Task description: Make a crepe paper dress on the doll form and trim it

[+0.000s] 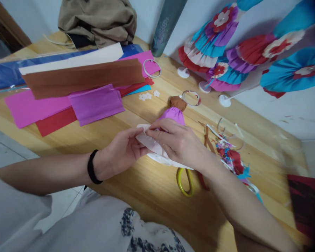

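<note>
Between my two hands is a strip of white paper (pixel 153 144), lifted over the table. My left hand (pixel 120 150) pinches its left end between thumb and fingers. My right hand (pixel 177 141) presses its fingertips on the strip's upper edge, close to my left thumb. Just beyond my right hand lies a small figure with a brown bundled top (pixel 178 103) and a purple gathered part (pixel 173 114); its lower portion is hidden by the hand. Under the strip sits a white rounded object, partly covered. Scissors with yellow handles (pixel 185 182) lie below my right hand.
Folded brown (pixel 84 78), purple (pixel 97 105) and red paper lie at the left. Tape rolls (pixel 191 98) and small white flowers (pixel 145 96) are behind the hands. Paper scraps (pixel 233 161) are at right. Ruffled paper dresses (pixel 210 42) stand at the back right, near a dark cylinder (pixel 166 28).
</note>
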### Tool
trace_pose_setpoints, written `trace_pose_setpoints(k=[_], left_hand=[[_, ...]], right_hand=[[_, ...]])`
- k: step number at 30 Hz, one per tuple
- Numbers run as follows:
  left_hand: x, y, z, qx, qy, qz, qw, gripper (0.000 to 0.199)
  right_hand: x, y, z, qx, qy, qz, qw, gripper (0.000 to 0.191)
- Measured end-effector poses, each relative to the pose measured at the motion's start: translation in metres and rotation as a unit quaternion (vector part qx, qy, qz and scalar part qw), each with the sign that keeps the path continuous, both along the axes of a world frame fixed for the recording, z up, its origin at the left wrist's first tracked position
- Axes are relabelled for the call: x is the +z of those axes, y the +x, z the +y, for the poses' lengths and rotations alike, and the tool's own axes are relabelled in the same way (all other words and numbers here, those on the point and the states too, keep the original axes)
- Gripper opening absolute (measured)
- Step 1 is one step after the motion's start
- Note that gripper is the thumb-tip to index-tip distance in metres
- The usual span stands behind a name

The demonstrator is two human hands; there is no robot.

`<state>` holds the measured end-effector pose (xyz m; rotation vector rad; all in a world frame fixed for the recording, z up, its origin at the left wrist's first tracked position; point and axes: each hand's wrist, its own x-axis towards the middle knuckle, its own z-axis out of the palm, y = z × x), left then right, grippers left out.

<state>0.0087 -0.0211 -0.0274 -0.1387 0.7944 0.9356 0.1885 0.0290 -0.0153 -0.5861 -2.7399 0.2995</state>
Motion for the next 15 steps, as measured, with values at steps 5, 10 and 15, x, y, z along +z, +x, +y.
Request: trace_pose_setpoints(k=[5, 10, 15], left_hand=[[-0.0001, -0.0025, 0.0000, 0.004, 0.007, -0.013, 1.000, 0.041], [-0.0046, -0.0023, -0.0018, -0.021, 0.059, -0.024, 0.998, 0.032], [-0.0073, -0.0022, -0.0015, -0.025, 0.086, 0.000, 0.996, 0.026]], right_hand=[[-0.0026, 0.0004, -0.0014, -0.011, 0.000, -0.016, 1.000, 0.034], [-0.0029, 0.0001, -0.0033, -0.004, 0.032, -0.020, 0.999, 0.029], [-0.0052, -0.0003, -0.0049, -0.020, 0.042, 0.003, 0.999, 0.029]])
